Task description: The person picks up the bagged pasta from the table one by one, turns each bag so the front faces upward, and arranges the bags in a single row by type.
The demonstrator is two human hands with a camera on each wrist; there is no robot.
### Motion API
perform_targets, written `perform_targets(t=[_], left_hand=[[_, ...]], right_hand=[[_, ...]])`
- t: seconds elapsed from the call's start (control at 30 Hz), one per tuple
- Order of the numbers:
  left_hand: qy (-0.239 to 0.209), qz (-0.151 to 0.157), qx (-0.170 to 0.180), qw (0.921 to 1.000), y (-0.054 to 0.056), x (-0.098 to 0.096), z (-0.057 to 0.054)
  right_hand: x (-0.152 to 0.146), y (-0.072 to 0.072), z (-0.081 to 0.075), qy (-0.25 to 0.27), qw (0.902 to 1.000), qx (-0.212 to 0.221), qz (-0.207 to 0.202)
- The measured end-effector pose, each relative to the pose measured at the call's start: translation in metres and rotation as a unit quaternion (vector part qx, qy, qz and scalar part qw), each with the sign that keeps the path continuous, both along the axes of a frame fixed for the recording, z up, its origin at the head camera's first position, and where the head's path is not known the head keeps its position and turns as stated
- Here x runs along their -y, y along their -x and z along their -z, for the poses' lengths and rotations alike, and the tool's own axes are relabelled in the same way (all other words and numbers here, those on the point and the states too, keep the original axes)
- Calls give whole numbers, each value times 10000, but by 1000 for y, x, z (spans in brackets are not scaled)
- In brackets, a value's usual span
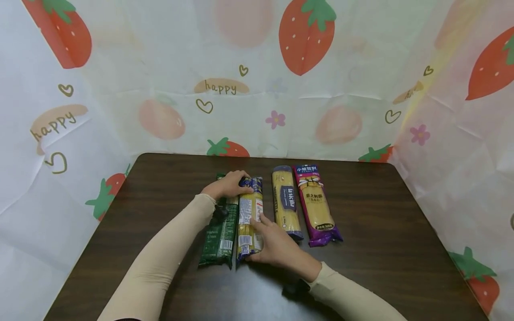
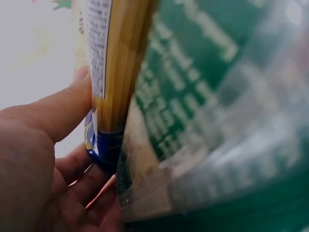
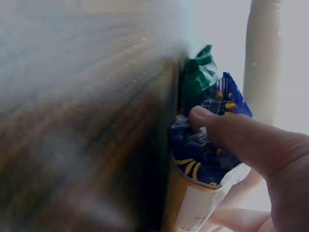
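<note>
A clear pasta pack with blue ends and white labels (image 1: 246, 218) lies lengthwise on the table. My left hand (image 1: 229, 185) grips its far end, thumb on one side and fingers curled under the blue wrapper in the left wrist view. At the near end my right hand (image 1: 279, 247) holds the pack, its thumb pressed on the crumpled blue wrapper (image 3: 207, 150) in the right wrist view. Close along its left side lies a green pasta pack (image 1: 218, 236), partly covered by my left wrist. That green pack (image 2: 222, 121) fills much of the left wrist view.
To the right are a yellow pasta pack with a dark blue label (image 1: 284, 203) and a pink and purple pasta pack (image 1: 315, 205), side by side. The dark wooden table (image 1: 373, 249) ends at a strawberry-printed sheet (image 1: 257, 107) behind and at both sides.
</note>
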State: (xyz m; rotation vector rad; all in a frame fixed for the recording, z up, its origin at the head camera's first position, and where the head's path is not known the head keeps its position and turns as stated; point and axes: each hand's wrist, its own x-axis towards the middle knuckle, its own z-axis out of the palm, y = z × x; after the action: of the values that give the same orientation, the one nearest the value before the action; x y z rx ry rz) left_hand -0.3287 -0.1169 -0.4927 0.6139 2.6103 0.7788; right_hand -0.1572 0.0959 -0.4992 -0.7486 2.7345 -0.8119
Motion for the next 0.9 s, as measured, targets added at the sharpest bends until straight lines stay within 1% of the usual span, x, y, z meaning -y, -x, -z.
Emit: perform_targets(t=[0.1,0.2,0.3,0.4,0.5,0.63,0.7,0.73,0.8,0.9], left_hand=[[-88,90,96,9999,5,4,0],[-171,179,245,9994,8,8,-1],[-219,215,293,9991,9,10,-3],[-288,182,264,9991,8,9,-6],[-386,134,169,9990,5,6,-12],[-536,70,91,9985,2,4,-20],[-672,36,94,9977,1,5,-22],[-777,20,133,9969,0,6,-24],[-1095,3,325,9935,-1,8,-26],[-1642,-11,758,9835,-1,13,-28]], right_hand=[[-5,2,-4,437,9987,256,-15],[-11,2,-5,881,9948,511,-35],[-18,1,-3,1223,9903,653,-63],[-24,0,-3,1481,9865,698,-41],[-31,-1,-6,1907,9776,885,-21],[-38,0,-11,2462,9633,1054,-157],[-43,0,-12,2579,9605,1015,-257],[-45,0,-13,2622,9594,993,-307],[-49,0,-14,2677,9579,970,-369],[-56,-1,-12,2814,9536,992,-411]])
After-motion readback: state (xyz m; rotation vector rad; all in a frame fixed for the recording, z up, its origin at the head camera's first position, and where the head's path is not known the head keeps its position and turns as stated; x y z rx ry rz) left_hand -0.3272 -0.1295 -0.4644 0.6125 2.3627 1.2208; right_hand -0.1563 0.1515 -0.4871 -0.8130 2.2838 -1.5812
